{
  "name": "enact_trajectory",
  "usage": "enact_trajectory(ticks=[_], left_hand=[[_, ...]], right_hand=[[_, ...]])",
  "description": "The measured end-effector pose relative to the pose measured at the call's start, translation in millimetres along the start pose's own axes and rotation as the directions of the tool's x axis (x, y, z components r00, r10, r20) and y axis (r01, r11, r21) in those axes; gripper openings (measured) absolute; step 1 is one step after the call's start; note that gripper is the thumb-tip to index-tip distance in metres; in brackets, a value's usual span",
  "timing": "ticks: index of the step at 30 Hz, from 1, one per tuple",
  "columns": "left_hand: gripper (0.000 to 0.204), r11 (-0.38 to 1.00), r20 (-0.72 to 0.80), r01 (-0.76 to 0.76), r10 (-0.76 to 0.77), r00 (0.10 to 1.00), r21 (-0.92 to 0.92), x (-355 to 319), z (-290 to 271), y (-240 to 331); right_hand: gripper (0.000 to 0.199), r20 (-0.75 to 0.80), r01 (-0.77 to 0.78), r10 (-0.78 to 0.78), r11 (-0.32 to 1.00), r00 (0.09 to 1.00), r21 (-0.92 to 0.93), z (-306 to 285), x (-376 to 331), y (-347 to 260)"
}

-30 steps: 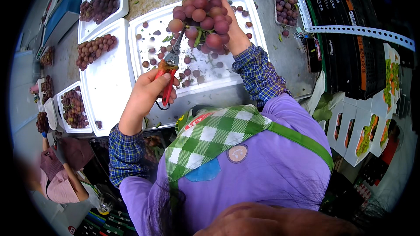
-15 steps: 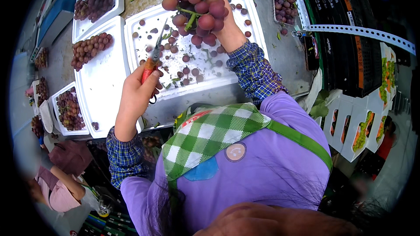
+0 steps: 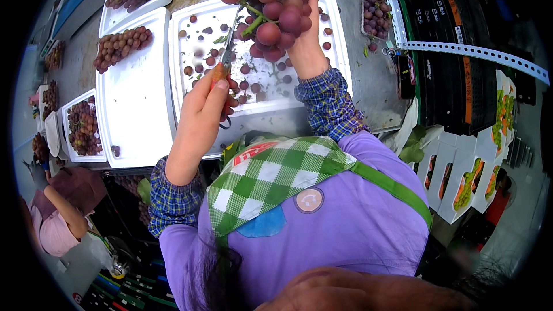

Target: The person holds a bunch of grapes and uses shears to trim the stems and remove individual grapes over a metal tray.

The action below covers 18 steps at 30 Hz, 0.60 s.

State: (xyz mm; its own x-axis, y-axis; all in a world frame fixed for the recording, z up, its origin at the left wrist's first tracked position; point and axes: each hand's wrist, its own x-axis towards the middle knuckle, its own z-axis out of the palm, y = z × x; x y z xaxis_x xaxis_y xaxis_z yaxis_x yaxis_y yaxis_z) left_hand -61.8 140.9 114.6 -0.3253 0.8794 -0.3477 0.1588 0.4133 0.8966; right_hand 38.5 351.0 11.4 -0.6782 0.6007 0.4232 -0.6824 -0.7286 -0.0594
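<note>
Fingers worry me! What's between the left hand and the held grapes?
In the head view, the snips' blades reach from the left hand toward the held grapes.

Black crates (image 3: 435, 75) are standing along the right side of a grey metal worktable (image 3: 383, 101).
A perforated white metal strip (image 3: 475, 49) is reaching across them, pale floor (image 3: 510, 224) is showing at far right, and more dark crates (image 3: 138, 288) are sitting at lower left.
</note>
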Motion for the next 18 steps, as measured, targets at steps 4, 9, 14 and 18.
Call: enact_trajectory(ticks=[4, 9, 14, 18], left_hand=[[0.035, 0.873, -0.110, -0.153, 0.228, 0.967, 0.464, -2, 5, -9], [0.039, 0.685, -0.146, -0.268, 0.483, 0.863, 0.678, -8, 15, -12], [0.041, 0.654, -0.126, -0.296, 0.517, 0.846, 0.696, -7, 21, -6], [0.036, 0.640, -0.133, -0.290, 0.527, 0.839, 0.712, -14, 27, -2]], right_hand=[[0.074, -0.016, 0.019, -0.019, 0.999, 1.000, 0.032, 7, -8, -1], [0.074, -0.028, 0.057, -0.056, 0.996, 0.998, 0.070, 11, -12, 0], [0.073, -0.060, 0.090, -0.082, 0.986, 0.995, 0.138, 15, -17, -4], [0.074, -0.017, 0.198, -0.201, 0.974, 0.979, -0.109, 13, -17, 3]])
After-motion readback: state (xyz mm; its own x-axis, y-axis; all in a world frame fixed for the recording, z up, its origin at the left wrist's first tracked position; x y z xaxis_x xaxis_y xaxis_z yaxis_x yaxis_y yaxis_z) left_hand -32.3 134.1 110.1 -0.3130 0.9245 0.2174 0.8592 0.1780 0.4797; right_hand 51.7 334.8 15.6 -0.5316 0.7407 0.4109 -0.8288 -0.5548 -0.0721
